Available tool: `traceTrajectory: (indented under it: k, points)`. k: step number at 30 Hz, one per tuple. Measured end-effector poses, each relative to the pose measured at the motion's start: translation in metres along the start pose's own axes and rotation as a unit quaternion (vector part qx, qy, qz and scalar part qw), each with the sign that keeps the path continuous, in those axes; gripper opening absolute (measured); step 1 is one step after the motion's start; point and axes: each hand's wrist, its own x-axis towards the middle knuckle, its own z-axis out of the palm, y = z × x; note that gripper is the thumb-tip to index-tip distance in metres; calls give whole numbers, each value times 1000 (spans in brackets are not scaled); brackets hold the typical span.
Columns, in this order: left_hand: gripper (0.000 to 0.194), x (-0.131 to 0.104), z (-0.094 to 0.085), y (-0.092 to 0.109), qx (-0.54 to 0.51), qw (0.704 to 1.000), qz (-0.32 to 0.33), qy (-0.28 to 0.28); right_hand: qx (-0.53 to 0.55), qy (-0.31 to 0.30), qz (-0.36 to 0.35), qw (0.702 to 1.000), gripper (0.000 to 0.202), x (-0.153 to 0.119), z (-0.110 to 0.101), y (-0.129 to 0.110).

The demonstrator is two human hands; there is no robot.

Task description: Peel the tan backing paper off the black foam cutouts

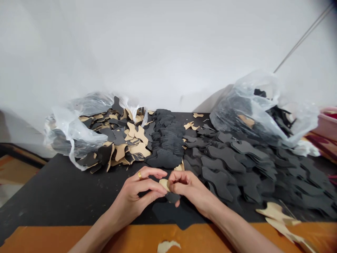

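My left hand (138, 189), with a gold ring, pinches a small black cut-out piece (172, 197) with a tan paper-like layer (164, 183) at its left edge. The thumb and fingertips of my right hand (193, 191) close on the same piece from the right. My fingers hide much of it, so I cannot tell how far the two layers are apart. Below my hands, a flat black cut-out (171, 213) lies on the dark tabletop (86, 196). Just beyond them stands an overlapping row of black cut-outs (165, 158).
A mixed black and tan heap (129, 140) spills from a clear plastic bag (79, 130) at left. Stacked black pieces (221, 158) cover the right side, before another clear bag (244, 109). Tan scraps (276, 212) lie near the orange front edge (126, 237). A pink container (328, 123) sits far right.
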Motion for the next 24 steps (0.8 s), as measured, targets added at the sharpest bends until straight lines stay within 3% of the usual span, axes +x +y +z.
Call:
traceTrajectory:
  k: [12,18,24]
  points:
    - [24,-3,0,0,11,1000,-16,6,14,4,12,1000,8,2,-1,3]
    - [44,-8,5,-7,-64,989,-131,4,0,17,-15,1000,13,1,2,-1]
    - [43,-7,5,-8,-69,988,-139,26,-43,47,-58,996,23,3,5,3]
